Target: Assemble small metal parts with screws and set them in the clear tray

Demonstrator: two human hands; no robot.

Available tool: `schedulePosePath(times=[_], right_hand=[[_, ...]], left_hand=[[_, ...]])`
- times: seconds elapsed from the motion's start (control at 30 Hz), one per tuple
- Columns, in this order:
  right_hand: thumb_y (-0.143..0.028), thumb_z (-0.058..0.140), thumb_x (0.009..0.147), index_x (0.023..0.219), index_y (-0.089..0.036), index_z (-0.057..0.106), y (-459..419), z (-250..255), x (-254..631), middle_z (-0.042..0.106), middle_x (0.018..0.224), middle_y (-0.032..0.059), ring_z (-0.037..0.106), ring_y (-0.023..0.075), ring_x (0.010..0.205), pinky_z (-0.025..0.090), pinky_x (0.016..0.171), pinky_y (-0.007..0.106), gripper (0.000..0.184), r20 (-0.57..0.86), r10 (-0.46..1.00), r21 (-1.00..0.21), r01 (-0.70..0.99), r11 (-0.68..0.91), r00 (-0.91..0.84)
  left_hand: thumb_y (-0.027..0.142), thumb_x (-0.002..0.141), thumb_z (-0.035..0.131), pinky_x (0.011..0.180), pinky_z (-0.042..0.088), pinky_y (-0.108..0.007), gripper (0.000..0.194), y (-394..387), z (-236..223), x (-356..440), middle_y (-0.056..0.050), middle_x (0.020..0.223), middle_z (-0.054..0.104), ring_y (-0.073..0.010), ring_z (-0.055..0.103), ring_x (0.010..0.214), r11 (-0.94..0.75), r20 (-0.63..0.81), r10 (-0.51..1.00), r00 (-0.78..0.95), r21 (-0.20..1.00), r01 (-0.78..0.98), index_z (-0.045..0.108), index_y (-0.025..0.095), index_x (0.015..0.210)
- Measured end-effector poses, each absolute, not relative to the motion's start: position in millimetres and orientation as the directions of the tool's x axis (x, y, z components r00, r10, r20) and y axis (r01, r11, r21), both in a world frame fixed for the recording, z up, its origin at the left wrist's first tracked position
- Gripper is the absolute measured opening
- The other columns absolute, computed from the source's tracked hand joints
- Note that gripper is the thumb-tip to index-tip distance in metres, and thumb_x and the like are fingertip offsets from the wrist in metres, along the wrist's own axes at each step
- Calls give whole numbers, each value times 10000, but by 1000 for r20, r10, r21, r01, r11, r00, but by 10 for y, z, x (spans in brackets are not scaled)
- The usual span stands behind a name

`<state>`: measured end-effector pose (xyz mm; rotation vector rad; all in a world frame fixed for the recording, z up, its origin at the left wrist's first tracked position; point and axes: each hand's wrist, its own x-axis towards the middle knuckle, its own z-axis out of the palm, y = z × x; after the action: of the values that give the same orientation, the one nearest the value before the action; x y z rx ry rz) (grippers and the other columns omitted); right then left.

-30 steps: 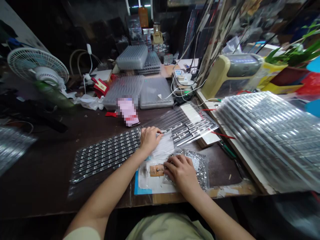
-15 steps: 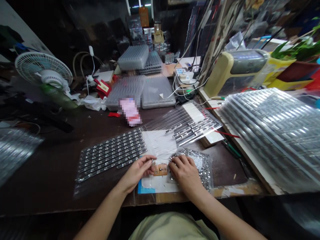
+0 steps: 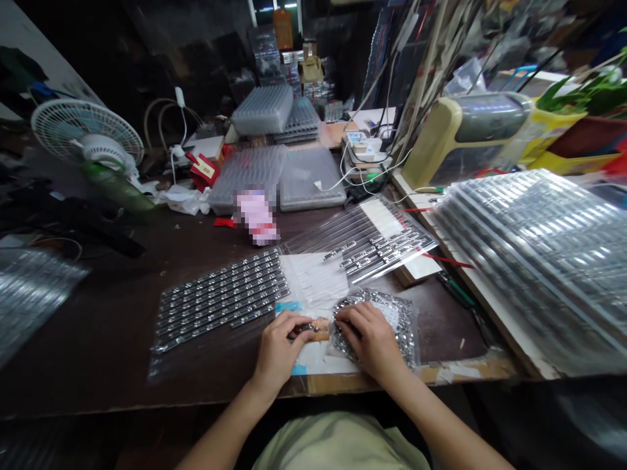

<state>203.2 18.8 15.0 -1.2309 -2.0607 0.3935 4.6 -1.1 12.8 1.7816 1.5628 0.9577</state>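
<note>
On the dark workbench (image 3: 98, 339), at 6 o'clock, the left hand (image 3: 278, 338) pinches a small metal part (image 3: 304, 327) between its fingers, while the right hand (image 3: 369, 334) curls onto a clear bag of silver parts (image 3: 399, 333), its grip unclear; the label on the red carton (image 3: 203, 170) at 11 o'clock is too small to read.

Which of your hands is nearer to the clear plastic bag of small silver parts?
The right hand is nearer: its fingers rest on the clear plastic bag of silver parts. The left hand lies to the bag's left, apart from it.

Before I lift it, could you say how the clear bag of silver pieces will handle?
Probably floppy: the clear bag of silver pieces lies slumped under the right hand. It may feel heavy for its size if they're metal.
</note>
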Motion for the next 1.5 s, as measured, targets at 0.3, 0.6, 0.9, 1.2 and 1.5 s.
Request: schedulePosePath(times=[0.3,0.6,0.9,1.2,1.5], right_hand=[[-209,500,902,843,-199,611,174,155,2016,637,817,38,535,169,808,386,721,299,126,387,861,-511,700,498,-330],[-255,545,890,828,-208,635,158,149,2000,643,762,14,546,149,755,358,695,279,119,367,881,-505,731,459,-299],[-329,626,843,809,-292,696,137,133,1663,675,853,-22,493,148,813,289,743,311,86,354,877,-454,760,465,-325],[-358,655,816,1013,-315,674,160,174,1780,635,941,5,470,168,868,292,753,322,203,357,877,-329,835,440,-322],[-249,643,818,818,-260,647,152,223,1938,588,823,13,421,196,840,288,781,349,12,297,857,-83,883,462,-421]], left_hand=[[234,790,669,721,507,-269,112,-30,55,104,-34,821,642,-164,620,782,-236,227,970,91,769,594,712,207,889],[248,800,650,719,494,-271,109,-12,64,112,-33,805,639,-167,614,769,-196,171,980,99,780,595,720,220,878],[253,804,631,674,484,-250,100,13,62,46,-35,842,648,-163,602,772,-133,190,979,-76,872,470,695,199,857],[286,795,641,661,486,-255,125,14,46,54,-46,850,653,-171,606,773,-106,156,985,-79,893,436,706,200,857],[284,786,650,642,479,-250,120,28,64,58,-46,850,655,-161,598,735,-94,136,989,-64,892,442,709,198,845]])
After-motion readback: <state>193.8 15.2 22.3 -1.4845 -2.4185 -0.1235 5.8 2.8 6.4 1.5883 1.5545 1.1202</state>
